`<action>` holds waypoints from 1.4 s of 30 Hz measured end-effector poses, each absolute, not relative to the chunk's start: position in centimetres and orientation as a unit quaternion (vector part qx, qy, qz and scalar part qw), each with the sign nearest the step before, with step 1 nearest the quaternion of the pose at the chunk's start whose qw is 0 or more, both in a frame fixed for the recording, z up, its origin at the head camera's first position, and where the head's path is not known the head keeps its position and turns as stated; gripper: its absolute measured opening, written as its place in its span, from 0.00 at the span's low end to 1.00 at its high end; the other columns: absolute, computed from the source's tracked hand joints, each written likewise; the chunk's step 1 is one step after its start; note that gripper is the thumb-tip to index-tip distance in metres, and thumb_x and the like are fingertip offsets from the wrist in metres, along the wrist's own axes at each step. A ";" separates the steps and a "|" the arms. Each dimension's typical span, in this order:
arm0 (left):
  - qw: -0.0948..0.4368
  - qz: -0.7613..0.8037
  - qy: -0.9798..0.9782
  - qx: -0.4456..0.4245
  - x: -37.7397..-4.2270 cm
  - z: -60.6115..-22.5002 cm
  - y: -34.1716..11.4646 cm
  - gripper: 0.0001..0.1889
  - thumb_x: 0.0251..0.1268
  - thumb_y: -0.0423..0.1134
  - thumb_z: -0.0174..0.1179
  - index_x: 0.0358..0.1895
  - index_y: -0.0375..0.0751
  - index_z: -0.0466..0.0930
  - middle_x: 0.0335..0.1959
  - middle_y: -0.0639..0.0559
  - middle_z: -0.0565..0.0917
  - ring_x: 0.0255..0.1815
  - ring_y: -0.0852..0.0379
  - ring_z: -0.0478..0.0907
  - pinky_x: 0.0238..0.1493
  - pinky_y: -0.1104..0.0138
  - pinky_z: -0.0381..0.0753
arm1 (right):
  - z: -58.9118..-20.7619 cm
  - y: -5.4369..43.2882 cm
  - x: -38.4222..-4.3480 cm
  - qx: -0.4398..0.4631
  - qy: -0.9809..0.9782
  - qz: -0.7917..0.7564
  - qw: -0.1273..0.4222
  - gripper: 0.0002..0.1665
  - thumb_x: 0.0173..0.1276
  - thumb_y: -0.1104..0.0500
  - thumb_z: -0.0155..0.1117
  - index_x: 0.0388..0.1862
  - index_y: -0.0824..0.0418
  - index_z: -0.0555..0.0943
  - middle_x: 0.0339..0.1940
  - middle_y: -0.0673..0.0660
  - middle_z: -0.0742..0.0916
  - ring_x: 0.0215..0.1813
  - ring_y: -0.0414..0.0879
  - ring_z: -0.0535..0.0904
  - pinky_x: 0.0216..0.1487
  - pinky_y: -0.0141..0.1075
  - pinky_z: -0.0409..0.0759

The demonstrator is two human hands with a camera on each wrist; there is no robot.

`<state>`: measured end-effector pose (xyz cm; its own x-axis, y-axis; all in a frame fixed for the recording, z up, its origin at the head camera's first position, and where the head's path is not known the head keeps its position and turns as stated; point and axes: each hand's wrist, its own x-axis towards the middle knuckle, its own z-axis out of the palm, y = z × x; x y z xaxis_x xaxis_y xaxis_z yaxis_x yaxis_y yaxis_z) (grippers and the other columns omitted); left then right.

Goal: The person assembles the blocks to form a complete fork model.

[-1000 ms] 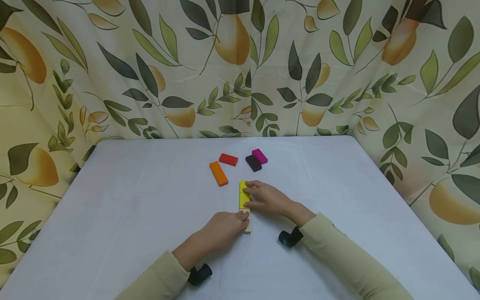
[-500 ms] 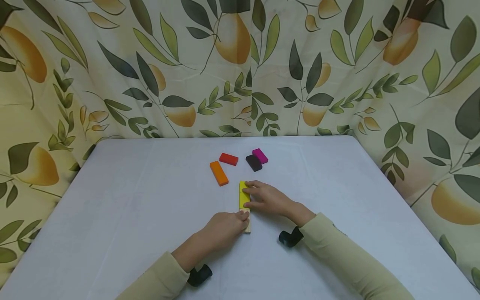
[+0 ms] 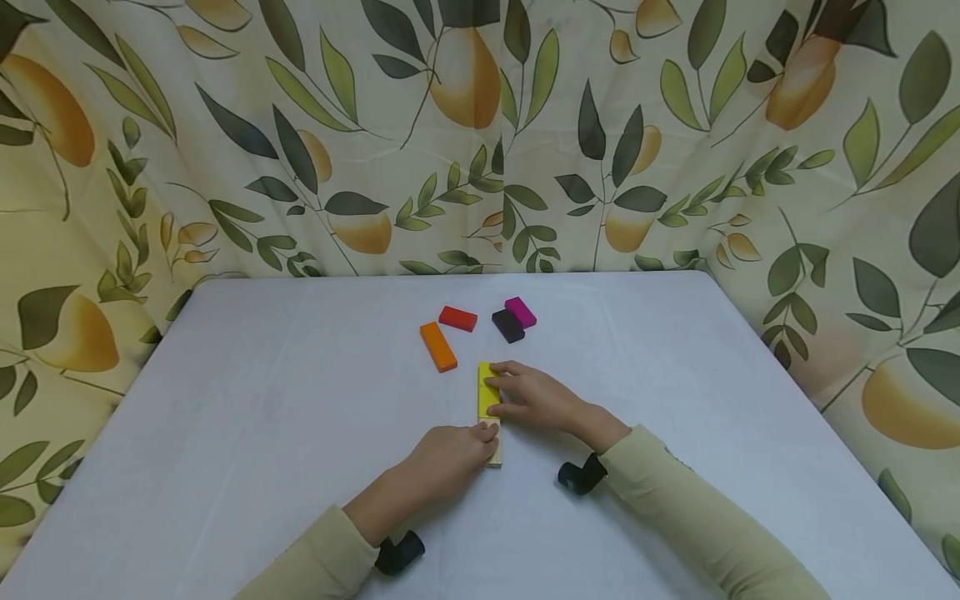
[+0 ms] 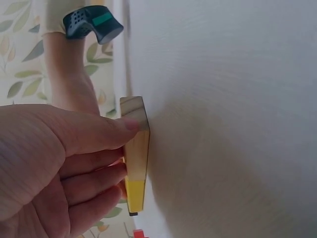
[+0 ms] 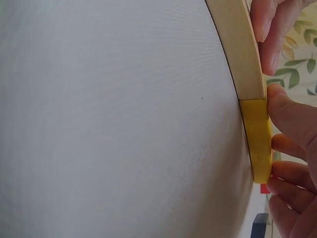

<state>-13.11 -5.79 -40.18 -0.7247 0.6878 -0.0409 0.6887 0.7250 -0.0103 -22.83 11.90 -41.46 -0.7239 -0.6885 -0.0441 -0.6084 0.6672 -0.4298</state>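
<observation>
A plain wooden block (image 3: 494, 459) and a yellow block (image 3: 486, 400) lie end to end on the white table, the yellow one farther off. My left hand (image 3: 448, 457) rests on the wooden block; in the left wrist view its thumb (image 4: 101, 133) touches near the block's near end, with the other fingers on its upper side. My right hand (image 3: 543, 398) lies at the yellow block from the right. In the right wrist view its thumb (image 5: 287, 106) touches the yellow block close to the seam, and the other fingertips rest along its top toward the far end.
Beyond the hands lie an orange block (image 3: 438, 347) and a red block (image 3: 457, 318). To their right, a black block (image 3: 508, 326) touches a magenta block (image 3: 521, 312). A leaf-and-fruit patterned curtain (image 3: 420, 167) surrounds the white table (image 3: 262, 400).
</observation>
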 end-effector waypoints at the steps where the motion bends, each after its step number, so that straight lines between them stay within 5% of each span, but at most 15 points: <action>1: 0.014 -0.010 0.928 0.372 -13.1 -40.2 -5.8 0.18 0.64 0.41 0.57 0.57 0.43 0.77 0.58 0.54 0.75 0.53 0.61 0.75 0.42 0.70 0.79 | -41.4 11.9 -22.8 -0.360 0.907 -0.196 0.100 0.32 0.59 0.47 0.66 0.59 0.59 0.75 0.63 0.57 0.73 0.64 0.50 0.66 0.59 0.42 0.69; 42: 0.013 0.057 0.932 0.358 -13.7 -40.2 -6.0 0.21 0.63 0.47 0.58 0.56 0.42 0.77 0.55 0.54 0.77 0.48 0.60 0.78 0.42 0.69 0.78 | -40.1 10.2 -24.6 -0.321 0.916 -0.223 0.089 0.29 0.58 0.44 0.65 0.56 0.57 0.79 0.57 0.56 0.77 0.60 0.50 0.69 0.57 0.47 0.71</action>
<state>-13.73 -5.97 -40.16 -0.7438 0.6681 0.0170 0.6652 0.7376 0.1162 -24.61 10.24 -40.07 -0.7784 -0.6274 -0.0201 -0.5483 0.6952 -0.4648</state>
